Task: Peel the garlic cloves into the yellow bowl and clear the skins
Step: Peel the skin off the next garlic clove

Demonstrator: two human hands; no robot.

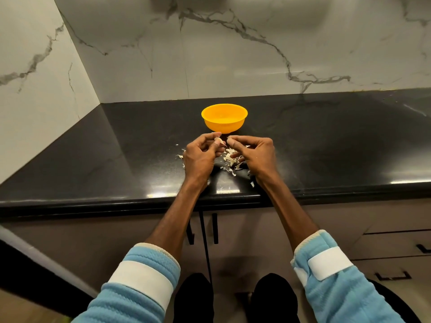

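Past light-blue quilted sleeves (140, 283), the left hand (200, 157) pinches a small pale garlic clove (218, 141) in curled fingertips. Curled fingers of the right hand (254, 155) sit at the clove's 3 o'clock, grip unclear.

Both hands are up over the black bench (116, 148), on the near side of the yellow bowl (224, 117). The left hand (200, 155) pinches a garlic clove (218, 141) between thumb and fingers. The right hand (254, 155) sits just beside it, thumb and forefinger pressed together; can't tell if there's skin between them. Pale skins (229, 159) lie scattered on the bench beneath and around both hands.
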